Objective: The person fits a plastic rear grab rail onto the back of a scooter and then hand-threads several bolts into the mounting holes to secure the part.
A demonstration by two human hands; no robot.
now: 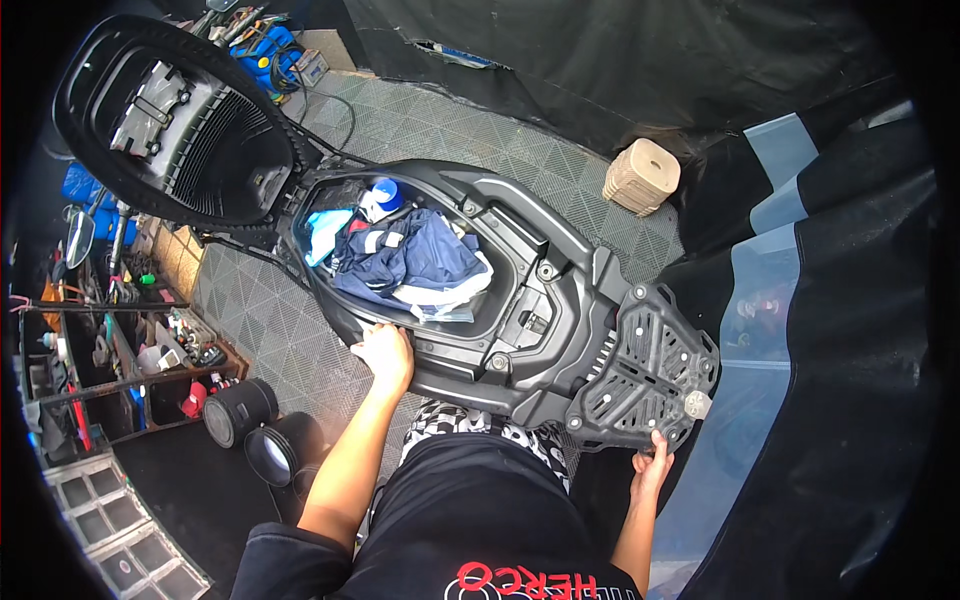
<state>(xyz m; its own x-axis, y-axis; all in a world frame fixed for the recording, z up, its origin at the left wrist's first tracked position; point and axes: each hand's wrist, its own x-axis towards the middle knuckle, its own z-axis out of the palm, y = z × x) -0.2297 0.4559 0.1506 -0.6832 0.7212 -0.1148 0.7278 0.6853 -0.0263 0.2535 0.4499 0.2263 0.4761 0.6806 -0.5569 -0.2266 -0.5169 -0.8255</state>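
A black motor scooter stands across in front of me with its seat (pixel 180 125) tipped up at the far left. The open storage bay (pixel 490 312) holds a dark blue jacket (pixel 415 260) with white parts, a light blue packet (pixel 325 235) and a blue-capped bottle (pixel 383 197). My left hand (pixel 388 355) is closed at the near edge of the side panel (pixel 455 392), its fingertips partly hidden. My right hand (pixel 653 462) grips the near rim of the black rear rack (pixel 650 365), thumb on top and fingers underneath.
A wooden shelf of tools and bottles (pixel 140 365) lines the left side, with two black cylinders (pixel 240 412) beside it. A stack of beige blocks (pixel 641 177) stands on the grey tiled floor (pixel 470 125) beyond the scooter. Black and clear sheeting (pixel 765 290) hangs at the right.
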